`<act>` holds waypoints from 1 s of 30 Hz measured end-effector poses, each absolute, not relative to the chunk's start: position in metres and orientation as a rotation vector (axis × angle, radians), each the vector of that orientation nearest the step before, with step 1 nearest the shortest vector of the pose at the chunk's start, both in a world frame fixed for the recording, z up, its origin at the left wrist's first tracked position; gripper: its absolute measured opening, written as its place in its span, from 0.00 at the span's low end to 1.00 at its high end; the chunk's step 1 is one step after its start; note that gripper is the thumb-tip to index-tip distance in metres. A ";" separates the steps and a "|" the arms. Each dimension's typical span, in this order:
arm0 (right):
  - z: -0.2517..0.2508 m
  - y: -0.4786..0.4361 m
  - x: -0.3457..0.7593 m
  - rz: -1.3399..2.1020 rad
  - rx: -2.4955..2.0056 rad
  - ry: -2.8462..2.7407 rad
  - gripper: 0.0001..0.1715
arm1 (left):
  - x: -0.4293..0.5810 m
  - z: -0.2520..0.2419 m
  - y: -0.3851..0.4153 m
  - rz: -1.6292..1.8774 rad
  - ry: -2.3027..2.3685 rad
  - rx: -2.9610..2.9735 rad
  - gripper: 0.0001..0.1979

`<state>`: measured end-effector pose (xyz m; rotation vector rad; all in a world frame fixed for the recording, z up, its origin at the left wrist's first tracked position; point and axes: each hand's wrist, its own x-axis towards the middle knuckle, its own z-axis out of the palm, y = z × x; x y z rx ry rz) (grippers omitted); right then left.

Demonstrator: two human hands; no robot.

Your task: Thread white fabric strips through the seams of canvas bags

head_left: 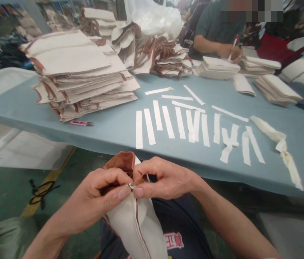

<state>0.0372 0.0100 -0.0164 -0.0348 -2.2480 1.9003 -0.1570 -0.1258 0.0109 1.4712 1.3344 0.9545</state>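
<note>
A sewn fabric piece (123, 226), off-white with a brown side and a brown-edged seam, hangs over my lap in front of the table. My left hand (106, 189) pinches its upper edge at the seam between thumb and fingers. From the other side, my right hand (160, 180) pinches the same edge, the two thumb tips almost meeting. A small whitish bit of material shows between the thumbs; what it is I cannot tell. Beyond my hands, several white strips (139, 129) lie spread on the table.
The blue-grey table (109, 131) bears a tall stack of cream fabric pieces (71, 54) at left. Pink thread snips (82, 123) lie by that stack. A crumpled cream strip (285, 151) is at right. Across the table a person (219, 32) holds a pen-like tool near folded cream pieces (218, 67).
</note>
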 end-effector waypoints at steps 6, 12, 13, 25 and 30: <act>-0.008 0.004 0.040 1.692 -0.124 -2.373 0.16 | -0.157 0.010 -0.126 0.999 1.332 1.497 0.11; -0.006 -0.001 0.036 1.444 -0.190 -2.455 0.10 | -0.159 0.007 -0.129 0.939 1.428 1.458 0.15; -0.006 -0.001 0.035 1.427 -0.189 -2.465 0.10 | -0.161 0.007 -0.130 0.914 1.441 1.446 0.16; 0.000 0.002 0.017 1.431 -0.048 -2.476 0.13 | -0.171 0.029 -0.122 0.740 1.528 1.601 0.16; 0.003 0.002 0.021 1.355 -0.078 -2.496 0.13 | -0.167 0.029 -0.127 0.730 1.558 1.557 0.21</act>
